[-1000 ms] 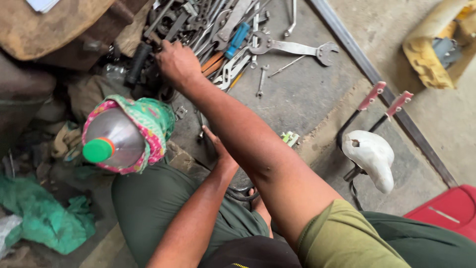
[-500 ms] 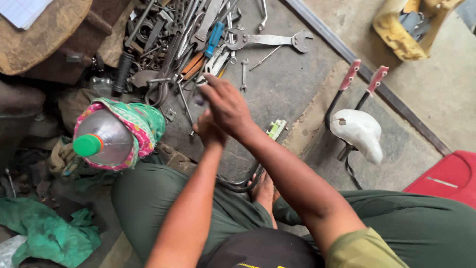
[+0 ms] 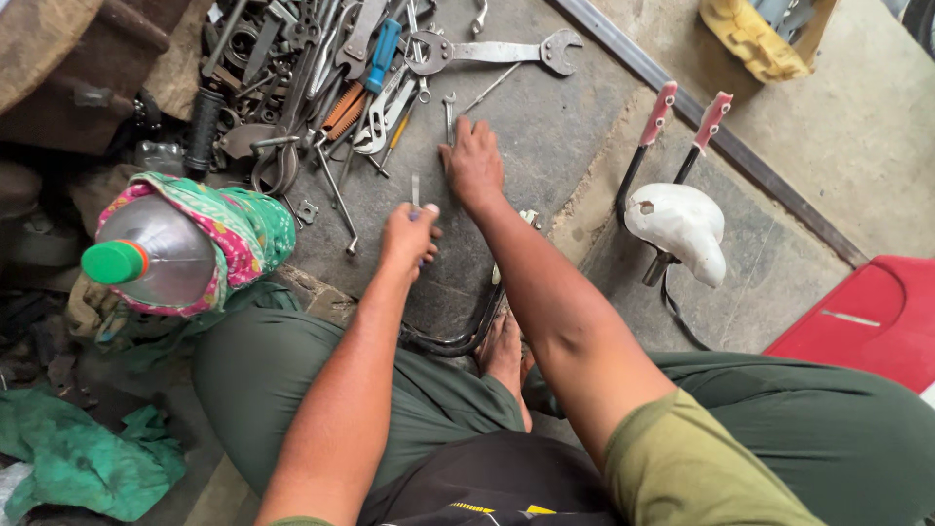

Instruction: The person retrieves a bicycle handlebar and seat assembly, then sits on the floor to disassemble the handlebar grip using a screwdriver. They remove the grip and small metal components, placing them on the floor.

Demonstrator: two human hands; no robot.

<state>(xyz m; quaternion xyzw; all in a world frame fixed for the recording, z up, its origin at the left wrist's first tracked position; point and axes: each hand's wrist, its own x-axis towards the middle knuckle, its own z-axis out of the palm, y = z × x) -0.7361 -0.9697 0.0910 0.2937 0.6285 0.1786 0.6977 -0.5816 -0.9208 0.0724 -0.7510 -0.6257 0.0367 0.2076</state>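
sitting low on the floor [image 3: 545, 127] keeps the tool pile [image 3: 331, 78] close. the left hand [image 3: 409, 237] pinches a small thin metal piece [image 3: 415, 190] upright. the right hand [image 3: 471, 161] lies spread flat on the ground beside a small spanner [image 3: 449, 112].

Workshop floor in daylight

Grey concrete floor [image 3: 575, 127], stained and worn, crossed far right by a metal rail [image 3: 721, 141] running diagonally; paler concrete lies beyond it. A green rag [image 3: 83, 463] lies near left, a red panel [image 3: 867, 317] at the right edge.
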